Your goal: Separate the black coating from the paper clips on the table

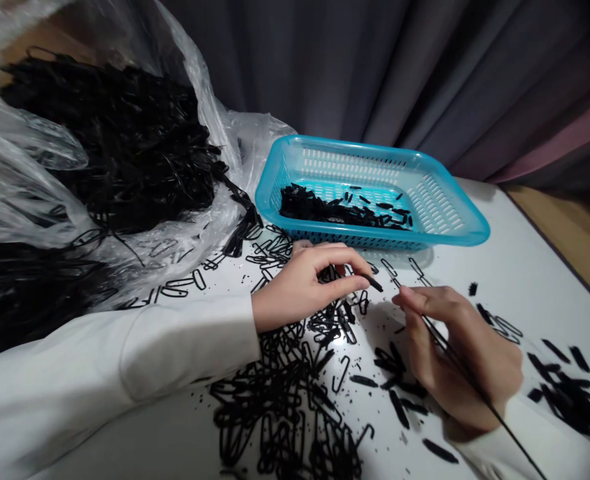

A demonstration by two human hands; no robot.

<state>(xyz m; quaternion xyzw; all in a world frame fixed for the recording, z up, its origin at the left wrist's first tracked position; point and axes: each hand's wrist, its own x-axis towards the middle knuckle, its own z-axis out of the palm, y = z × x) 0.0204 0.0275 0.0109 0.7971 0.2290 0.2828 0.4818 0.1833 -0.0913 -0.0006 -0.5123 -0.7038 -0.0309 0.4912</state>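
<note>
Between the thumb and fingertips of my left hand (pixel 315 279) is a small flat black piece (pixel 373 283), its end sticking out to the right. My right hand (pixel 459 353) pinches a long thin black strip (pixel 475 390), which runs past the palm toward the lower right corner. A thin tip shows just ahead of those fingers, close to the black piece but apart from it. Under and below my left hand lies a heap of black wire-like loops and hooks (pixel 285 380). Short black pieces (pixel 399 407) are scattered beside my right hand.
A blue plastic basket (pixel 455 230) behind my hands holds many short black pieces. At left, a clear plastic bag (pixel 195 60) bulges with black strips (pixel 119 147). More black pieces (pixel 569 393) lie at right on the white table (pixel 505 253). A dark curtain (pixel 355 67) hangs behind.
</note>
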